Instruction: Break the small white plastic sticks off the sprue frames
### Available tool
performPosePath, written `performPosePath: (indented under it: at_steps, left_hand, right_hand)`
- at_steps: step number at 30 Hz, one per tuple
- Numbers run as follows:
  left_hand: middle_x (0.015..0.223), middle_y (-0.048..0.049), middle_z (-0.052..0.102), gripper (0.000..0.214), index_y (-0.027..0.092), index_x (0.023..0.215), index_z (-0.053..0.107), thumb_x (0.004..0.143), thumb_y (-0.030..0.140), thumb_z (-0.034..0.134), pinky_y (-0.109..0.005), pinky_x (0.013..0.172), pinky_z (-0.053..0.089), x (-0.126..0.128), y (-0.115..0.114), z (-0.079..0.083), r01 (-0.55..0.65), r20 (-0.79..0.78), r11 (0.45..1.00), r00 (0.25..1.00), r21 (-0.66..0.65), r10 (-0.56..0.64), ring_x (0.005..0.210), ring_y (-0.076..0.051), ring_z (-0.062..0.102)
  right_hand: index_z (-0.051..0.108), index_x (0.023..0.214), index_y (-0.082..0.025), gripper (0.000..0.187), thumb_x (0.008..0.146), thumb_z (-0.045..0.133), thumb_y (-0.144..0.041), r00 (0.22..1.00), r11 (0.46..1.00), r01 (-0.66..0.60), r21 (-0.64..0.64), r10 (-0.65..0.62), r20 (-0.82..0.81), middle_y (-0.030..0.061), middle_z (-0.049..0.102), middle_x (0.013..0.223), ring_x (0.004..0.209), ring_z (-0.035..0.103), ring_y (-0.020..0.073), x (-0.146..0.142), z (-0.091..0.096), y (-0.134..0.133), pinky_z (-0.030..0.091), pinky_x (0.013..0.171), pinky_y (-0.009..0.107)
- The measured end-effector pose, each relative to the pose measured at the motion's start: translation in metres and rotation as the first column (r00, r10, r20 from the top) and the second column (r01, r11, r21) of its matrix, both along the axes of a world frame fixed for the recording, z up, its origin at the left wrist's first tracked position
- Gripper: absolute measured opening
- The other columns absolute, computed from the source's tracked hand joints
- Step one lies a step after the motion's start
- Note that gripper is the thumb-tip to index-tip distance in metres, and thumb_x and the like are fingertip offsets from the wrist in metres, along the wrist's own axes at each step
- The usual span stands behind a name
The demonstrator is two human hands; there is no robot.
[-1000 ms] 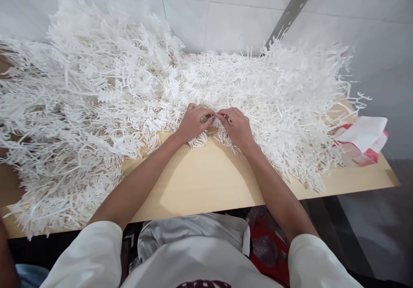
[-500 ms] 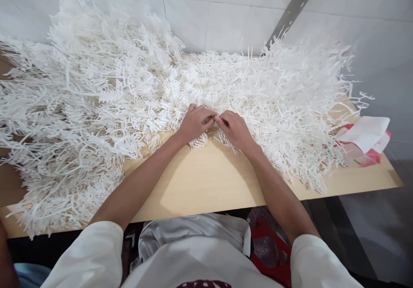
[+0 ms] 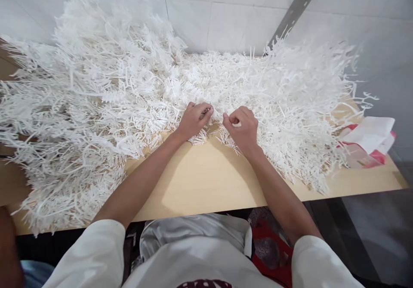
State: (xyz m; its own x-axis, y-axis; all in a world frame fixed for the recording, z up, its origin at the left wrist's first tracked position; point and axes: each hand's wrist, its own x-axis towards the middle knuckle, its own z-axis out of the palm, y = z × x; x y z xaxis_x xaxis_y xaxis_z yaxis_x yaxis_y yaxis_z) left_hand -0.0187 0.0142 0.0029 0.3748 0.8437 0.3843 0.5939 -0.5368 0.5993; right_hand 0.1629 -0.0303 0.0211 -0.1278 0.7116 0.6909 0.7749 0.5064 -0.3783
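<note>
White branching strands point(image 3: 93, 90) stand out against a pale tan tabletop point(image 3: 209, 180) and white tiles point(image 3: 190, 19) crossed by thin dark lines. A gray strip point(image 3: 295, 12) bears light spots, while wrapping point(image 3: 368, 139) at right shows white and pinkish red. The white shirt point(image 3: 193, 258) carries dark maroon lettering point(image 3: 204, 283).

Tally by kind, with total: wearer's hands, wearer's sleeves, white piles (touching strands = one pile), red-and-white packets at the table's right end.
Hands: 2 (left hand, right hand)
Sleeves: 2 (left sleeve, right sleeve)
White pile: 1; strands too tangled to count singly
Red-and-white packet: 1
Total: 6
</note>
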Motion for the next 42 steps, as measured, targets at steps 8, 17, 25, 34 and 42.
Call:
performPosePath:
  at_steps: [8, 17, 25, 34, 42]
  left_hand:
    - [0.103, -0.0029, 0.07, 0.037, 0.022, 0.099, 0.062, 0.101, 0.044, 0.033, -0.035, 0.085, 0.032, -0.003, -0.001, 0.0, 0.122, -0.056, 0.988, 0.992, 0.097, -0.117, 0.094, -0.016, 0.061]
    - [0.105, -0.0045, 0.071, 0.033, 0.022, 0.103, 0.062, 0.101, 0.038, 0.033, -0.036, 0.085, 0.031, -0.001, 0.001, -0.004, 0.155, -0.148, 0.984, 0.979, 0.088, -0.141, 0.095, -0.018, 0.062]
    - [0.097, -0.0033, 0.071, 0.018, 0.022, 0.095, 0.062, 0.092, 0.025, 0.045, -0.037, 0.086, 0.032, 0.002, -0.004, -0.002, 0.127, -0.211, 0.986, 0.972, 0.111, -0.101, 0.092, -0.019, 0.062]
    - [0.095, -0.0012, 0.07, 0.018, 0.021, 0.09, 0.058, 0.095, 0.03, 0.043, -0.034, 0.087, 0.034, -0.002, 0.004, -0.002, -0.018, -0.049, 1.0, 0.999, 0.011, 0.018, 0.089, -0.017, 0.061]
    - [0.102, -0.0015, 0.07, 0.031, 0.022, 0.101, 0.058, 0.102, 0.038, 0.031, -0.035, 0.087, 0.032, -0.003, -0.003, 0.002, 0.12, -0.068, 0.987, 0.991, 0.102, -0.114, 0.095, -0.016, 0.061]
  right_hand:
    - [0.061, 0.087, -0.023, 0.024, 0.093, 0.053, -0.045, 0.983, 0.952, -0.041, -0.304, 0.094, 0.159, 0.0025, 0.067, 0.087, 0.081, 0.058, 0.0179, 0.002, -0.004, 0.006, 0.036, 0.079, 0.035]
    - [0.064, 0.089, -0.023, 0.024, 0.097, 0.048, -0.039, 0.983, 0.924, -0.004, -0.383, 0.074, 0.168, 0.0015, 0.063, 0.081, 0.075, 0.055, 0.0168, 0.003, -0.006, 0.006, 0.035, 0.078, 0.034]
    - [0.048, 0.066, -0.021, 0.019, 0.083, 0.056, -0.019, 0.986, 0.917, -0.072, -0.392, 0.125, 0.111, -0.0028, 0.049, 0.065, 0.063, 0.045, 0.0129, -0.004, -0.002, 0.005, 0.036, 0.073, 0.032]
    - [0.055, 0.068, -0.022, 0.012, 0.081, 0.057, -0.02, 0.871, 0.776, -0.473, -0.418, 0.482, -0.091, -0.0034, 0.054, 0.066, 0.062, 0.049, 0.0105, -0.008, 0.01, -0.01, 0.04, 0.064, 0.026]
    - [0.041, 0.062, -0.023, 0.032, 0.09, 0.055, -0.032, 0.984, 0.992, 0.075, -0.105, -0.09, -0.153, -0.003, 0.044, 0.06, 0.059, 0.042, 0.012, -0.002, 0.002, 0.0, 0.036, 0.06, 0.029]
